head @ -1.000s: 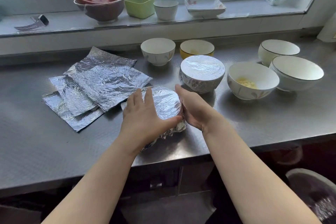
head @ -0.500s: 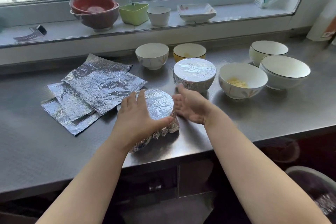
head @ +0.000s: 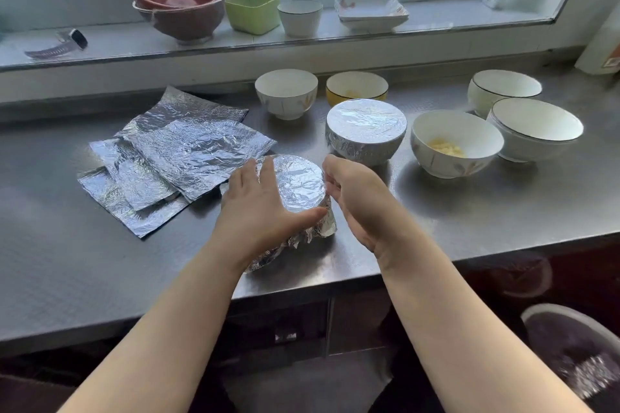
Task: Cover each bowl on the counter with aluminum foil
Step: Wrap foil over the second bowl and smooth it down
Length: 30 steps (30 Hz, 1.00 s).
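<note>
A small bowl wrapped in aluminum foil (head: 300, 186) stands near the counter's front edge. My left hand (head: 258, 208) presses on its left side and top, thumb along the near rim. My right hand (head: 355, 198) is at its right side, fingers curled at the foil's edge. Behind it stands a bigger foil-covered bowl (head: 366, 129). Uncovered bowls: a white one (head: 286, 92), a yellow one (head: 356, 86), a white one with yellow food (head: 456, 142), and two white ones at the right (head: 535, 127) (head: 505, 89). Loose foil sheets (head: 174, 157) lie to the left.
The steel counter (head: 469, 211) ends just in front of the wrapped bowl. On the window sill stand red bowls (head: 177, 7), a green container (head: 252, 12), a white cup (head: 299, 17), a square dish (head: 370, 12) and a watch (head: 58, 45). A bin (head: 573, 352) stands at the lower right.
My right hand has come off the bowl's side a little and curled at the foil edge. My left hand stays pressed on the wrapped bowl. The camera has shifted slightly.
</note>
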Available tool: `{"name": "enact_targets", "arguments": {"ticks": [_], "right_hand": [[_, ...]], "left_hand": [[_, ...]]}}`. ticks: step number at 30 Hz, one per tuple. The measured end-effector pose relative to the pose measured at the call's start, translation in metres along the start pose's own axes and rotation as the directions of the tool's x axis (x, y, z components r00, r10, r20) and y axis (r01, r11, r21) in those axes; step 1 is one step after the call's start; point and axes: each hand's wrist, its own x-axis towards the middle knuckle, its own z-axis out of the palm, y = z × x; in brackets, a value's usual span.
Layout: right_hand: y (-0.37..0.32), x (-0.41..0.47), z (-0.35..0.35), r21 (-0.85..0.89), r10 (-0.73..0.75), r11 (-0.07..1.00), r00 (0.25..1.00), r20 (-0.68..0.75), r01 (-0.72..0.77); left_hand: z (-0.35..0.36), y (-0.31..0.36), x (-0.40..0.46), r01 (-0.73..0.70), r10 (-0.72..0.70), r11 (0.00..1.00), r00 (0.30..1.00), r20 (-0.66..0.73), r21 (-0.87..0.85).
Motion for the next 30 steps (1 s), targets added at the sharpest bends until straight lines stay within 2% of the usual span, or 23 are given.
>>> {"name": "enact_targets", "arguments": {"ticks": [2,9,19,24,30], "right_hand": [[0.002,0.004,-0.001,-0.036,-0.008,0.999,1.000,0.000,0.008],[0.021,0.009,-0.004,0.026,0.009,1.000,1.000,0.026,-0.010],[0.035,0.019,0.005,0.049,0.018,0.999,0.999,-0.027,-0.016],[0.038,0.025,0.005,-0.029,-0.001,1.000,1.000,-0.023,0.000],[0.043,0.030,-0.005,-0.106,-0.056,0.993,0.998,0.036,0.059]], "left_hand": [[0.000,0.001,0.000,0.000,0.000,1.000,1.000,-0.005,0.002],[0.002,-0.001,0.002,-0.003,0.003,1.000,1.000,-0.011,-0.010],[0.001,0.000,0.001,-0.003,0.003,1.000,1.000,0.006,-0.026],[-0.001,0.002,0.000,0.002,-0.001,1.000,1.000,0.028,-0.026],[-0.016,-0.008,0.005,-0.051,0.065,0.994,0.985,0.158,-0.092]]}}
